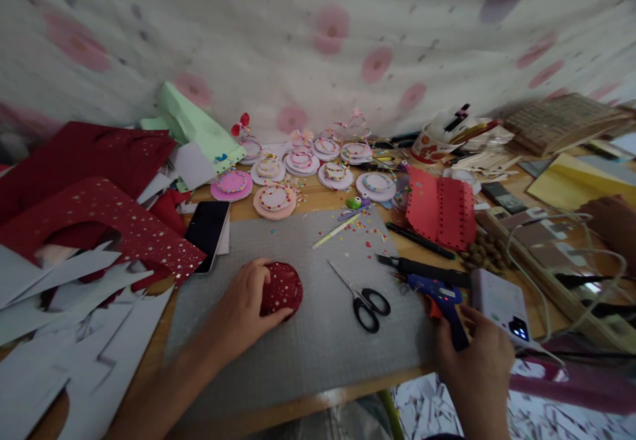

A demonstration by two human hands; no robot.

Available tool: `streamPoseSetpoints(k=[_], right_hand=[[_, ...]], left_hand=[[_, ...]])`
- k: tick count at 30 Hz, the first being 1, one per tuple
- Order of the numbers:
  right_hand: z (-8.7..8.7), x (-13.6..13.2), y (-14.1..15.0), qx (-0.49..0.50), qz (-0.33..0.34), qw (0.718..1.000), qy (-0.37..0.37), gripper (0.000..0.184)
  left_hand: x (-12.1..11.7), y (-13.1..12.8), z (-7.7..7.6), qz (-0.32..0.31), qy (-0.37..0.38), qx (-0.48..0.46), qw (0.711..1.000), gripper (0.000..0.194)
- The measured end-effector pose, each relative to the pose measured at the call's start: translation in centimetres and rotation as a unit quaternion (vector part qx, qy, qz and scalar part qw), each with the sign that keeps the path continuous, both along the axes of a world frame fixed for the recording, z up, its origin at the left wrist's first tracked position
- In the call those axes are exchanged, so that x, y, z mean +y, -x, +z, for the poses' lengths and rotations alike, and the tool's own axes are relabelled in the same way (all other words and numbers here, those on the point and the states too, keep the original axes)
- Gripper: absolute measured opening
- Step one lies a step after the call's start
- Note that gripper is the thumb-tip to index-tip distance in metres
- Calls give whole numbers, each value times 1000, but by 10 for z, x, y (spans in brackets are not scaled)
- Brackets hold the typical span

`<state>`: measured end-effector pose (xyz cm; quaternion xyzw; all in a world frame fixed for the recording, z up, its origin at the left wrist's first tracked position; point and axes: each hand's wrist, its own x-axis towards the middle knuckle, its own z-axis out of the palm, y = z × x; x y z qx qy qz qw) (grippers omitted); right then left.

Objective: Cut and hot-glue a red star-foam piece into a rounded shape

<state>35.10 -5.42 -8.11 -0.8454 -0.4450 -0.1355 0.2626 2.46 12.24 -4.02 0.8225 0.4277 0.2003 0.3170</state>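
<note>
My left hand is closed around the edge of a round dark red piece printed with small stars, over the grey cutting mat. At the mat's right edge my right hand has its thumb and fingers around the handle of a blue glue gun, whose nozzle points left. Between my hands lie scissors with black handles, slightly spread. A black utility knife rests just behind the glue gun. A white power bank with a lit display stands beside my right hand.
Star-printed red paper and white scraps pile up at left, near a phone. Small beaded paper hats stand at the back. A power strip with cables and another person's hand are at right.
</note>
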Motion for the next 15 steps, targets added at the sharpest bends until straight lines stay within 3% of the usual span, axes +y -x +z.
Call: streamPoseSetpoints(k=[2,8,11,15], right_hand=[[9,7,12,-6,30,999,-34,31],[29,31,70,62,278,956,-64,26],[33,52,99,121,386,915,-12,37],[30,82,128,161,472,864,76,70]], left_hand=[[-1,3,3,1,-6,0,1000,38],[-9,6,13,36,-23,-44,998,44],[-12,0,13,-10,-16,-43,999,48],[-14,-4,14,-64,13,-58,996,51]])
